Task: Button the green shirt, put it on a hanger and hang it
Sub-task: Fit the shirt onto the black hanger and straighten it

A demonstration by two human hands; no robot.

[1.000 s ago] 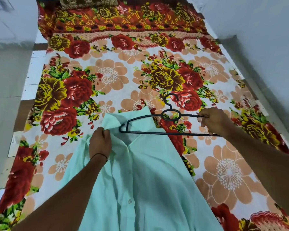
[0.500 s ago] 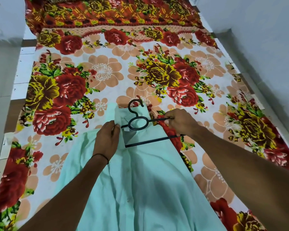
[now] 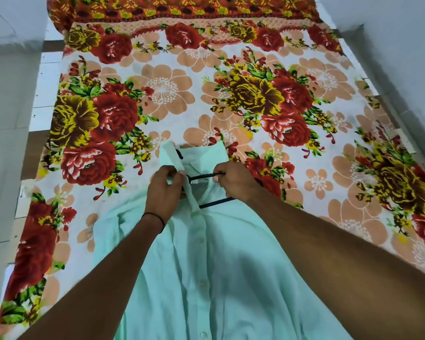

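A mint-green shirt [image 3: 221,278] lies buttoned on a floral bedsheet [image 3: 172,94], collar toward twelve o'clock. The left hand [image 3: 166,190] pinches the collar's left flap, lifting the neck opening. The right hand [image 3: 233,182], at three o'clock from it, grips a black hanger [image 3: 215,203] whose left half is hidden inside the shirt, hook tip showing at the collar
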